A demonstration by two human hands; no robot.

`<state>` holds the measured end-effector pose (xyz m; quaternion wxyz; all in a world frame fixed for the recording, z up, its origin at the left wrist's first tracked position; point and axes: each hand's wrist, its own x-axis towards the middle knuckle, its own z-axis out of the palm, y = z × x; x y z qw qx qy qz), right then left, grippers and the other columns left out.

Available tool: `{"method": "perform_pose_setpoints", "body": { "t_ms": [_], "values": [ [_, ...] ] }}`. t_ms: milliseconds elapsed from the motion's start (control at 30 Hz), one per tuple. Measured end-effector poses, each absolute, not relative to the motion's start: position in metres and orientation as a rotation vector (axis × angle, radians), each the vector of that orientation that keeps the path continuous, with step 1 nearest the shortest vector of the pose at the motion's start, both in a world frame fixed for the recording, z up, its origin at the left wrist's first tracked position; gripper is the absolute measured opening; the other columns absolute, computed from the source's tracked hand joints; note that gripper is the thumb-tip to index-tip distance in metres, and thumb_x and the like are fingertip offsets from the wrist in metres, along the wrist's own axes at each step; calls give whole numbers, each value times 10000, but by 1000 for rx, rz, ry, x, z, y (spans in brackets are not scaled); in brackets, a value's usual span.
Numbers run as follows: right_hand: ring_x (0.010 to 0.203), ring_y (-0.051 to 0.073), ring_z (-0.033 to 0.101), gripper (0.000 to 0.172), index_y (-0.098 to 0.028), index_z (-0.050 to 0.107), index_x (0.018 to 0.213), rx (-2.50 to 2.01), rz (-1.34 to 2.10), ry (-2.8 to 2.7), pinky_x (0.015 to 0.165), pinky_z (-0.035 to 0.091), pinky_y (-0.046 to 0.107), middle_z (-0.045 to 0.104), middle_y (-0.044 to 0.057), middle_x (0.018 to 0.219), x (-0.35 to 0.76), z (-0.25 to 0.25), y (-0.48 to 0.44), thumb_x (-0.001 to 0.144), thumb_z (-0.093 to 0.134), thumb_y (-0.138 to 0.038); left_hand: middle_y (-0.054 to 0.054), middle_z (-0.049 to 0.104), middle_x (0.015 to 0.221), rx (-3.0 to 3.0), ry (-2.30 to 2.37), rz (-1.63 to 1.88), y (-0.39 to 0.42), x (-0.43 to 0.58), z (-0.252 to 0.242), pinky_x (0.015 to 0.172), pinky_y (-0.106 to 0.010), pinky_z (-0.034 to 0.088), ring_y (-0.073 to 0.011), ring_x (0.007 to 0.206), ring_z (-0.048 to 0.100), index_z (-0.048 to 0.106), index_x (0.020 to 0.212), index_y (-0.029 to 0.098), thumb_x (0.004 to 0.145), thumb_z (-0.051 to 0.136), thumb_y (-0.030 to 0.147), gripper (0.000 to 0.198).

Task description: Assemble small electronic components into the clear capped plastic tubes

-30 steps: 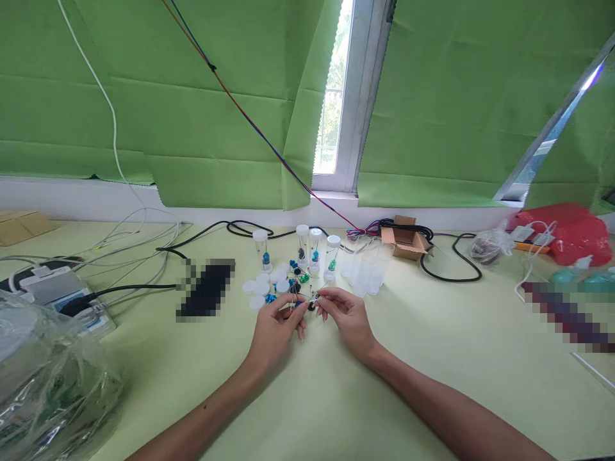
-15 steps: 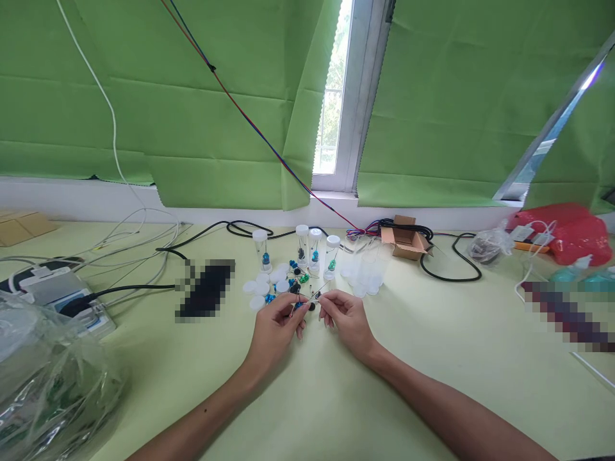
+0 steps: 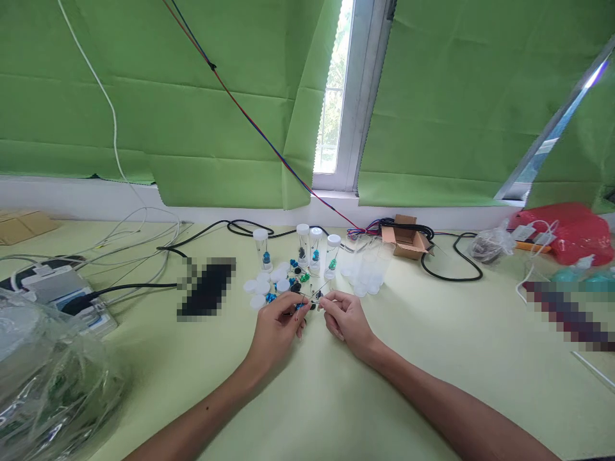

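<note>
My left hand (image 3: 276, 326) pinches a small blue electronic component (image 3: 300, 307) with thin wire leads between thumb and fingertips. Just to its right, my right hand (image 3: 350, 320) has thumb and forefinger pressed together close to the wire ends; whether they grip a lead is too small to make out. Behind the fingers lies a loose group of blue, black and green components (image 3: 304, 278), partly covered by my left hand. White round caps (image 3: 258, 301) lie at the left of this group. Several capped clear tubes (image 3: 333, 256) stand upright behind it, with components inside.
Uncapped clear tubes (image 3: 365, 275) stand together right of the capped ones, before a small open cardboard box (image 3: 406, 243). Black cable (image 3: 451, 279) loops across the right back. At left are a power strip (image 3: 91, 314), a blurred dark object (image 3: 206, 289) and a clear plastic bag (image 3: 52, 384).
The fingers of my right hand have curled in more, and the hand has shifted only slightly. My left hand stays nearly in place, still pinching the blue component.
</note>
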<state>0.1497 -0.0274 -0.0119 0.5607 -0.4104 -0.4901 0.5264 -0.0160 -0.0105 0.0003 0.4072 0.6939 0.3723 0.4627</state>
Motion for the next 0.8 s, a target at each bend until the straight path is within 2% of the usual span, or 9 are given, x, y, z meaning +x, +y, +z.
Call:
{"method": "perform_pose_setpoints", "body": {
  "t_ms": [200, 400, 500, 800],
  "values": [
    [306, 34, 258, 314, -165, 589, 739, -1017, 1187, -1191, 330, 167, 187, 375, -109, 361, 151, -12, -26, 830, 654, -458, -7, 568, 827, 1749, 932, 1179, -10, -16, 0, 445, -232, 485, -92, 521, 557, 674, 856, 188, 868, 612, 366, 189],
    [440, 69, 469, 252, -170, 637, 839, -979, 1021, -1290, 398, 364, 196, 542, -35, 617, 151, -14, -25, 856, 645, -421, -8, 568, 845, 1755, 941, 1204, -9, -18, -1, 464, -228, 491, -84, 520, 559, 673, 883, 192, 876, 615, 356, 174],
    [531, 93, 542, 230, -172, 632, 846, -935, 1014, -1312, 450, 415, 207, 571, -10, 700, 150, -15, -26, 868, 641, -400, -11, 569, 845, 1765, 934, 1207, -10, -18, -2, 461, -223, 487, -87, 531, 557, 670, 873, 191, 879, 610, 359, 178],
    [516, 96, 521, 247, -179, 571, 825, -905, 1057, -1350, 446, 397, 218, 573, -9, 681, 150, -21, -27, 921, 575, -407, -32, 594, 873, 1880, 902, 1181, -14, -16, 2, 468, -217, 488, -95, 567, 529, 680, 881, 191, 905, 564, 316, 172]
  ]
}}
